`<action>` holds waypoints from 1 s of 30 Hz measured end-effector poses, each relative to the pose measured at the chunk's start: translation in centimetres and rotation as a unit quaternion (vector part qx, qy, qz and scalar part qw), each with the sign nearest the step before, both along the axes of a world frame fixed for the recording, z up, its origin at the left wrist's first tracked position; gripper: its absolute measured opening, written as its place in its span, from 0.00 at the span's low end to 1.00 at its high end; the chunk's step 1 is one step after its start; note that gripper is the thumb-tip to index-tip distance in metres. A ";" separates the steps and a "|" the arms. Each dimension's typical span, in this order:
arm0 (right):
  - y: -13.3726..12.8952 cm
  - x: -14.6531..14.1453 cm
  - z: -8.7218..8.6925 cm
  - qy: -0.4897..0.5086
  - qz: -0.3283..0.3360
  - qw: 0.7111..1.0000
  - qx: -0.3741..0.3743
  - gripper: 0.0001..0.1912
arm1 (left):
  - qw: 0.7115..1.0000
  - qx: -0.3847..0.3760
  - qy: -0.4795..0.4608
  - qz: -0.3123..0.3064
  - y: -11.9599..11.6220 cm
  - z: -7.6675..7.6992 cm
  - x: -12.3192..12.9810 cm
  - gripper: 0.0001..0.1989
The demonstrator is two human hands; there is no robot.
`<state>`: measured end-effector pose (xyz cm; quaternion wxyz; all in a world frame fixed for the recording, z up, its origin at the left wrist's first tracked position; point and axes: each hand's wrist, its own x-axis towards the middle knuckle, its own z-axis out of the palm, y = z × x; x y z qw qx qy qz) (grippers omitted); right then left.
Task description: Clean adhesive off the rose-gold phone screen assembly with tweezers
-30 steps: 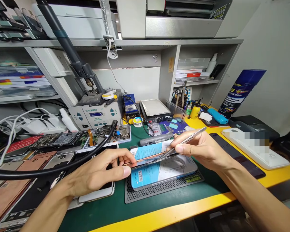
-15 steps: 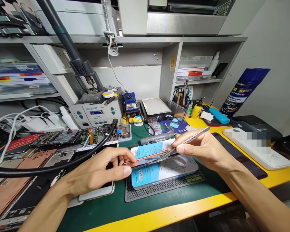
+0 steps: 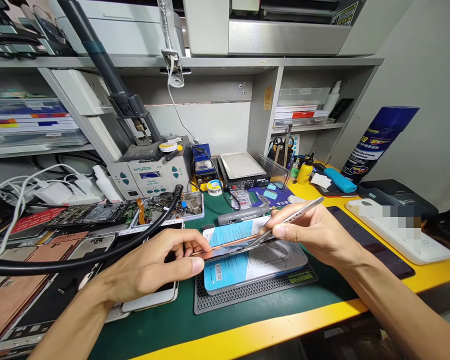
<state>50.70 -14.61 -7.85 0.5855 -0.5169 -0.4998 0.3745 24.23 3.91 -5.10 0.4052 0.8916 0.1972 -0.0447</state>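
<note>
My left hand (image 3: 150, 262) is closed on the left end of a thin phone part (image 3: 225, 251) with a copper-coloured edge, its thumb in front and fingers behind. In my right hand (image 3: 309, 232) are slim metal tweezers (image 3: 298, 214) with small holes along the shank, pinched between thumb and fingers. Their thin tip lies against the phone part's upper face; what it touches is too small to make out. Below the phone part, a blue and white flat box (image 3: 228, 272) with a barcode rests on a grey perforated mat (image 3: 255, 292).
Left lie several phone housings (image 3: 56, 280), a white phone (image 3: 150, 297) and a tray of small parts (image 3: 195, 205). A thick black hose (image 3: 135, 247) crosses there. A hot-air station (image 3: 150, 175) and heating plate (image 3: 243, 167) stand behind. Right are a dark phone (image 3: 375, 245) and spray can (image 3: 378, 145).
My right hand and the tweezers have shifted very slightly left. My left hand and the phone part look unmoved.
</note>
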 end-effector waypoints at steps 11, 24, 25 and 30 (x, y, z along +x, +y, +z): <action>0.3 -0.5 0.0 0.013 0.004 1.000 0.000 0.06 | 1.000 -0.014 -0.003 0.000 0.2 -0.2 -0.1 0.29; 0.6 -1.1 0.1 0.059 -0.004 0.998 -0.023 0.07 | 1.000 -0.011 -0.010 -0.003 0.3 -0.2 -0.1 0.26; 0.6 -1.1 0.1 0.059 -0.003 0.998 -0.023 0.07 | 1.000 -0.016 -0.009 -0.007 0.4 -0.3 -0.2 0.26; 0.7 -1.1 0.3 0.045 -0.028 0.998 -0.027 0.10 | 0.999 -0.030 -0.013 -0.010 0.6 -0.6 -0.2 0.26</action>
